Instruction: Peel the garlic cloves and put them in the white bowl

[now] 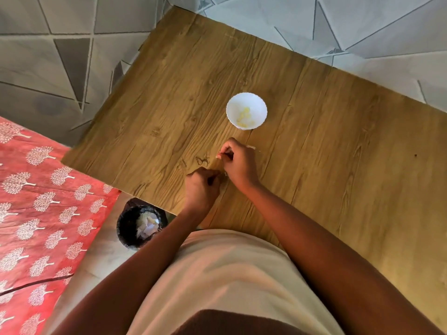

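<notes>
Peeling under way: near the bowl [246, 111], already holding several peeled cloves [245, 117], right hand [238, 163] is pinching a pale clove [219, 155]; left hand [202, 187] is curling, contents unclear.

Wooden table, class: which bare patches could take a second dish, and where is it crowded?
Free: the far stretch of the table beyond the white bowl, up to the tiled edge, and the wide right side beside the right hand. Crowded: the near middle, where the left hand and right hand work close together just short of the bowl.
</notes>
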Available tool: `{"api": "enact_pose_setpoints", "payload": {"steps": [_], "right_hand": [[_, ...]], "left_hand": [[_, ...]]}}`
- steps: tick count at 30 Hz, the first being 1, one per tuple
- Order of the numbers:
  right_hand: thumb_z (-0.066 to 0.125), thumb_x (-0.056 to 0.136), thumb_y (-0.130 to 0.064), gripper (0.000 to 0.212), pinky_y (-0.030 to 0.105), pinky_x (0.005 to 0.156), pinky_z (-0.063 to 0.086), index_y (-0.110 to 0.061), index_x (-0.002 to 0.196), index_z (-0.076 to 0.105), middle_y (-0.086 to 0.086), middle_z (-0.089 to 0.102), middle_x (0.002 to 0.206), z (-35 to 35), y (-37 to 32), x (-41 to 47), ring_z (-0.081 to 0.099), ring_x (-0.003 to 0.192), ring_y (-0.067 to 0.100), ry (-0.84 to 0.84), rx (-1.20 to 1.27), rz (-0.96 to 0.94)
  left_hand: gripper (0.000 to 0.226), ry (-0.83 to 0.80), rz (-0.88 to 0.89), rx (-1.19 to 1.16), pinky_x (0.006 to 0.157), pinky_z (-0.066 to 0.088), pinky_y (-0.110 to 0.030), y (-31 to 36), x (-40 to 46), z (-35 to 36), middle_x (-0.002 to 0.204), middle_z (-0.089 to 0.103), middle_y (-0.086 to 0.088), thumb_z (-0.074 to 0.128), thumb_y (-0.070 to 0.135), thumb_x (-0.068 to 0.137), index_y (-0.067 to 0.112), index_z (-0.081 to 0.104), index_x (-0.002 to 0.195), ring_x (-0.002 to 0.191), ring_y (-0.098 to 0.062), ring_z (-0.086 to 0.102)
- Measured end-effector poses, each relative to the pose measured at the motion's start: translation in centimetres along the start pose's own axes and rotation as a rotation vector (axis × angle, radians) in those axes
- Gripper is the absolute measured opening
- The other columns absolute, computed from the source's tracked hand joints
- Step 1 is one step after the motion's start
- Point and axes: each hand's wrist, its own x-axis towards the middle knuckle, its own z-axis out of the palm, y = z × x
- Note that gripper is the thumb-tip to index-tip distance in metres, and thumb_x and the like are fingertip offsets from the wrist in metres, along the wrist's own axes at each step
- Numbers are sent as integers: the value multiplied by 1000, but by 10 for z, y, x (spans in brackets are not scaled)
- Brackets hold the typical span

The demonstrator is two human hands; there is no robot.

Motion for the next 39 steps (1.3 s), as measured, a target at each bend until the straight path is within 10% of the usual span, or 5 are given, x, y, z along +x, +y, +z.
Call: {"api": "enact_pose_setpoints", "payload": {"steps": [5,21,27,31,39], "right_hand": [[86,76,-3,27,31,58,55,-10,79,60,0,70,74,1,0,3,68,68,14,42,-69,25],[63,90,5,29,34,91,57,-1,116,73,14,72,110,-51,44,-82,69,103,25,143,-251,-122],[39,101,-20,46,37,114,40,-2,138,60,15,57,147,-42,56,-115,44,145,27,65,-318,30],[35,99,-21,52,49,110,47,-1,142,57,17,53,149,-34,50,-118,45,143,33,-122,-369,-125],[42,103,-21,47,48,112,44,-3,145,53,16,48,154,-17,34,-119,36,149,31,44,-450,122]], "left_hand": [[9,-49,-98,-84,63,40,-7,-2,2,-3,71,69,5,76,0,81,8,79,79,60,-2,58],[38,-170,313,133,81,56,-44,-21,-10,16,110,59,-14,46,19,93,4,76,109,99,-33,60],[40,-333,471,35,98,52,-40,-15,-18,23,122,61,-17,50,7,90,3,73,122,113,-34,60],[36,-244,416,37,98,54,-44,-25,-17,18,130,60,-17,51,16,96,1,74,120,117,-34,60],[33,-299,639,53,111,41,-32,-47,-14,7,141,59,-16,55,18,102,1,71,125,128,-30,50]]}}
